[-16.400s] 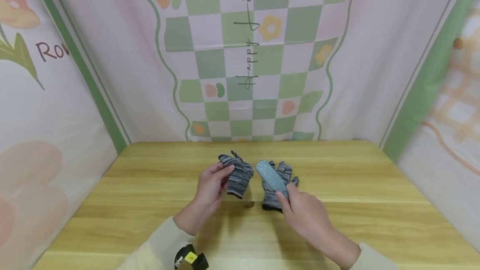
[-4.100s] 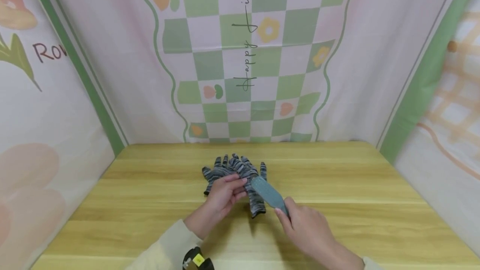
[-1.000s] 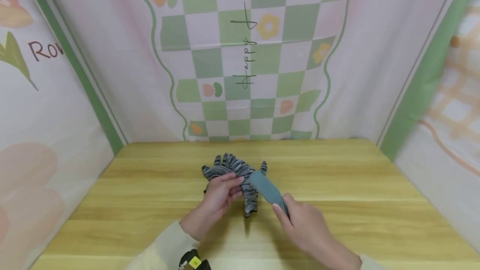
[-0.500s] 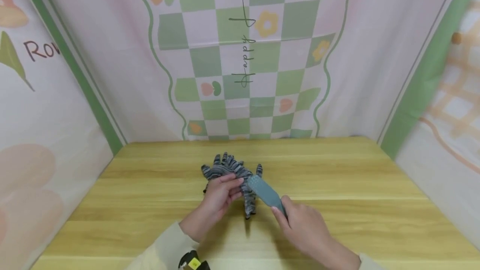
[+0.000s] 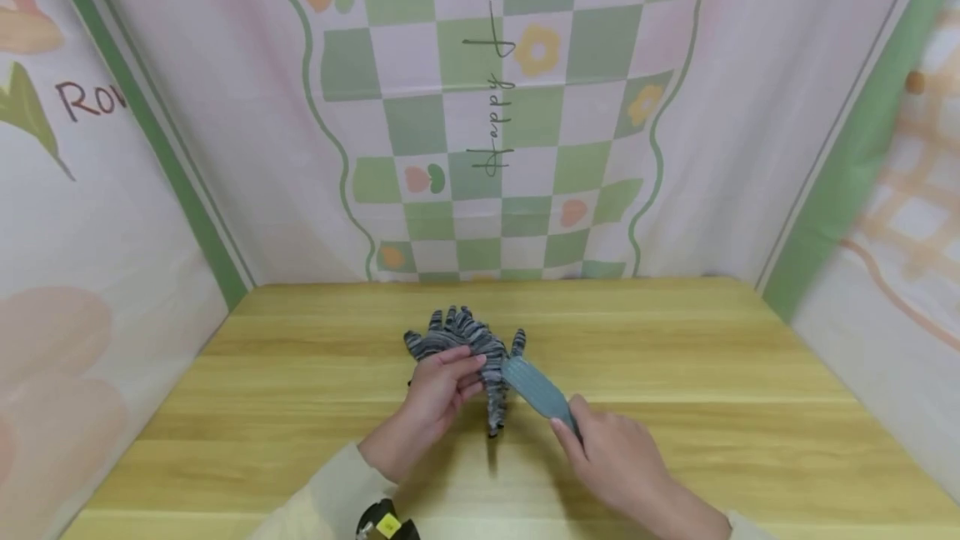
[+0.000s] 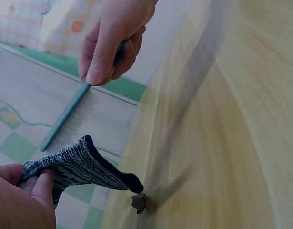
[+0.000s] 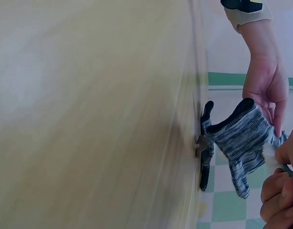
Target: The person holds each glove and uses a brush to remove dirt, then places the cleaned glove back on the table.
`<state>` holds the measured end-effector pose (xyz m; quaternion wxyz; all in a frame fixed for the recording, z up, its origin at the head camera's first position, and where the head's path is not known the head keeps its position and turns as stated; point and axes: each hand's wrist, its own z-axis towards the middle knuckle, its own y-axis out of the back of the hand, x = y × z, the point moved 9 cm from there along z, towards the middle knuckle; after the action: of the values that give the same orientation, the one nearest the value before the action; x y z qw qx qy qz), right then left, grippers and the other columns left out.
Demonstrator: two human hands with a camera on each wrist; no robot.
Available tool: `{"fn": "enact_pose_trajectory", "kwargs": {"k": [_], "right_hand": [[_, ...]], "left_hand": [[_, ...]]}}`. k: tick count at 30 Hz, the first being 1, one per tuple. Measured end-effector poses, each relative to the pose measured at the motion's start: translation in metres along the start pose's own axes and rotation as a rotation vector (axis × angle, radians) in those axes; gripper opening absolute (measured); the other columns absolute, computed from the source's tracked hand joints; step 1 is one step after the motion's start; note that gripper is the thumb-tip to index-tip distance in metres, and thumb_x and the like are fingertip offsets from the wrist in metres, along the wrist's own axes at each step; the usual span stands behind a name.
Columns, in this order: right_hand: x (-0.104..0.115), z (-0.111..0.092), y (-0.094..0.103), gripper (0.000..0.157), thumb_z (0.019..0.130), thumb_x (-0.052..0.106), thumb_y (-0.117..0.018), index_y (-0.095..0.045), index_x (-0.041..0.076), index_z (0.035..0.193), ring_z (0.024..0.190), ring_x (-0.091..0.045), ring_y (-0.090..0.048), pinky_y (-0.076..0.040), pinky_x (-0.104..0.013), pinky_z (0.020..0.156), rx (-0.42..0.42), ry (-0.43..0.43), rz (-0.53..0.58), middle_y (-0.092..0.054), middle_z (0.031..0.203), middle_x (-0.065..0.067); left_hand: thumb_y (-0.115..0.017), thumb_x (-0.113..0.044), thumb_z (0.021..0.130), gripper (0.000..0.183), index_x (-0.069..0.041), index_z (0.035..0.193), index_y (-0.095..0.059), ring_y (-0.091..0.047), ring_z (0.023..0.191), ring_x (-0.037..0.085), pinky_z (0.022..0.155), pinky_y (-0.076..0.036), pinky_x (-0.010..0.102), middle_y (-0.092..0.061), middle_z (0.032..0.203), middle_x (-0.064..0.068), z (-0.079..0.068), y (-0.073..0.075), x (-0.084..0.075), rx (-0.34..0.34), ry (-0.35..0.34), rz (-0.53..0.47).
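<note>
My left hand pinches a grey-and-black knit glove between thumb and fingers. It is held up off the table, with its dark cuff hanging toward me. A second matching glove lies on the table behind the left hand, partly hidden by it. My right hand grips the handle of a teal brush, slanted with its head at the held glove's right side. White bristles show on the brush's underside in the left wrist view. In the right wrist view, the bristles overlap the held glove's edge.
The wooden table reaches back to a checked green-and-white curtain. A small dark lump sits on the table below the glove's cuff. A black device with a yellow label is on the left wrist.
Earlier, the loose glove lay at right beneath the brush; now the loose one lies at left and a glove is held at right. Recently the brush has shifted slightly along the held glove.
</note>
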<state>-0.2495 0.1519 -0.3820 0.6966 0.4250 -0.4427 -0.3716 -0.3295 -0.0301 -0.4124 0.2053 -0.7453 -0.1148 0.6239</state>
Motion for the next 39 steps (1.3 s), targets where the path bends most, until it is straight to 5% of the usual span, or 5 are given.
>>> {"fn": "enact_pose_trajectory", "kwargs": {"k": [9, 19, 26, 39], "right_hand": [[-0.016, -0.005, -0.001, 0.019, 0.098, 0.028, -0.059, -0.056, 0.013, 0.087, 0.045, -0.007, -0.032, -0.029, -0.021, 0.040, 0.047, -0.064, -0.004, -0.037, 0.055, 0.008], [-0.005, 0.003, 0.028, 0.026, 0.100, 0.030, -0.055, -0.045, 0.017, 0.080, 0.043, -0.006, -0.030, -0.028, -0.022, 0.040, -0.110, -0.006, 0.047, -0.035, 0.053, 0.008], [0.012, 0.004, 0.019, 0.022, 0.098, 0.027, -0.058, -0.049, 0.017, 0.081, 0.044, -0.003, -0.030, -0.029, -0.020, 0.040, -0.092, 0.072, 0.052, -0.034, 0.055, 0.012], [0.005, 0.001, 0.010, 0.022, 0.097, 0.027, -0.060, -0.049, 0.016, 0.081, 0.045, -0.005, -0.033, -0.030, -0.022, 0.040, -0.060, 0.022, 0.017, -0.036, 0.056, 0.010]], "left_hand": [[-0.057, 0.008, 0.091, 0.053, 0.018, 0.137, -0.034, -0.067, 0.069, 0.008, 0.069, -0.057, 0.020, -0.069, 0.080, 0.003, 0.000, -0.001, -0.007, 0.001, -0.017, -0.008], [-0.062, 0.006, 0.089, 0.035, 0.014, 0.121, -0.051, -0.064, 0.068, 0.007, 0.070, -0.057, 0.021, -0.067, 0.079, 0.002, -0.001, -0.003, -0.002, 0.008, -0.012, 0.038], [-0.061, 0.007, 0.089, 0.034, 0.014, 0.120, -0.052, -0.064, 0.067, 0.007, 0.069, -0.057, 0.022, -0.067, 0.080, 0.004, -0.003, -0.006, -0.001, 0.007, -0.017, 0.033], [-0.060, 0.007, 0.090, 0.040, 0.015, 0.126, -0.046, -0.066, 0.070, 0.008, 0.070, -0.057, 0.022, -0.068, 0.080, 0.003, -0.004, -0.006, -0.001, 0.000, -0.012, 0.015]]}}
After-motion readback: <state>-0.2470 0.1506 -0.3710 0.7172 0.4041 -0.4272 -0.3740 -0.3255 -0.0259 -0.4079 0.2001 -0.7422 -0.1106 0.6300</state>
